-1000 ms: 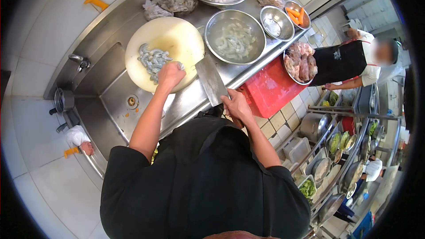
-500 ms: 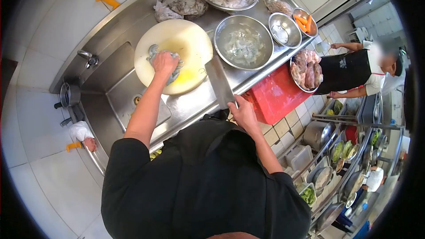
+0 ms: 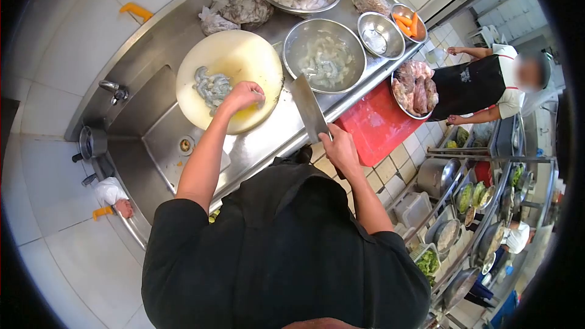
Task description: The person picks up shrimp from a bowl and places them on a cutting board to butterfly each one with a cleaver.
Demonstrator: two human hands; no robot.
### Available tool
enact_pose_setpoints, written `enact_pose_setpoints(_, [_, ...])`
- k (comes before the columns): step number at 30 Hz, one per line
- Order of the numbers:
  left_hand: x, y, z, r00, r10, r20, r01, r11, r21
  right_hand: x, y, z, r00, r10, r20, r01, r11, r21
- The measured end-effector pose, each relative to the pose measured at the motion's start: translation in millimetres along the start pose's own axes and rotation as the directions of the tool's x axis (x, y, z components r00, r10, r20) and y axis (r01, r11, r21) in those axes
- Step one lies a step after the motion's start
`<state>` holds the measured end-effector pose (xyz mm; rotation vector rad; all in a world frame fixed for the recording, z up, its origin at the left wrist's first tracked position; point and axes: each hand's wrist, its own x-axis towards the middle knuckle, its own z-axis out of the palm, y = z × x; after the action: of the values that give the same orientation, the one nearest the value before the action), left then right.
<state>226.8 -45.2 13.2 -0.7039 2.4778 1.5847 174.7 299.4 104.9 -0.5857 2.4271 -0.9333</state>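
A thick round cutting board [image 3: 201, 113] lies across the sink edge. Grey peeled shrimp [image 3: 212, 88] are heaped on its left part. Over the board's right part is my left hand [image 3: 245, 95], its fingers closed on a small greyish piece that looks like one shrimp, partly hidden by the fingers. My right hand [image 3: 340, 151] grips the handle of a cleaver [image 3: 309, 109], whose broad blade points up and away beside the board. Right of the board, a steel bowl [image 3: 289, 70] holds more shrimp in water.
Behind are stacked steel bowls [image 3: 304, 9], bagged food [image 3: 244, 9] and a bowl of carrots [image 3: 408, 22]. The sink basin [image 3: 161, 140] lies left. At right, a bowl of meat [image 3: 416, 88] stands by a red crate [image 3: 372, 128]; a co-worker [image 3: 469, 85] stands close by.
My left hand has moved right from the shrimp heap, now uncovered, with a small piece in its fingers. The cleaver stays in my right hand. The view has shifted slightly.
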Motion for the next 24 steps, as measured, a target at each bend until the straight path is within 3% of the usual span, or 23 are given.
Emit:
enact_pose_setpoints(1, [1, -3, 5, 1.000, 0.021, 0.007, -0.021, 0.999, 0.048, 1, 4, 2, 1.000, -0.015, 0.019, 0.014, 0.998, 0.060])
enact_pose_setpoints(2, [2, -7, 12, 0.997, 0.009, -0.081, -0.008, 1.000, 0.012, 1, 7, 4, 0.999, -0.030, 0.039, 0.025, 0.993, 0.119])
enact_pose_setpoints(4, [3, -10, 23, 0.967, -0.024, -0.255, 0.008, 0.998, -0.060, 2, -5, 5, 0.974, 0.098, 0.202, -0.164, 0.927, 0.338])
enact_pose_setpoints(7, [-5, -13, 26, 0.947, 0.012, -0.320, 0.011, 0.997, 0.071, 13, 1, 20, 0.949, 0.108, 0.295, -0.235, 0.867, 0.440])
enact_pose_setpoints(10, [-30, 6, 25, 0.966, 0.022, -0.259, 0.035, 0.976, 0.215, 25, 9, 38, 0.948, 0.068, 0.311, -0.228, 0.827, 0.514])
enact_pose_setpoints(13, [-33, 6, 27, 0.951, 0.103, -0.290, -0.005, 0.947, 0.322, 41, 12, 54, 0.948, 0.049, 0.314, -0.235, 0.770, 0.593])
enact_pose_setpoints(16, [-28, -3, 31, 0.929, 0.163, -0.331, -0.034, 0.932, 0.362, 56, 8, 61, 0.946, 0.058, 0.320, -0.236, 0.798, 0.554])
enact_pose_setpoints(24, [-31, 10, 29, 0.948, 0.101, -0.303, 0.042, 0.901, 0.431, 59, 1, 60, 0.929, 0.064, 0.365, -0.283, 0.758, 0.588])
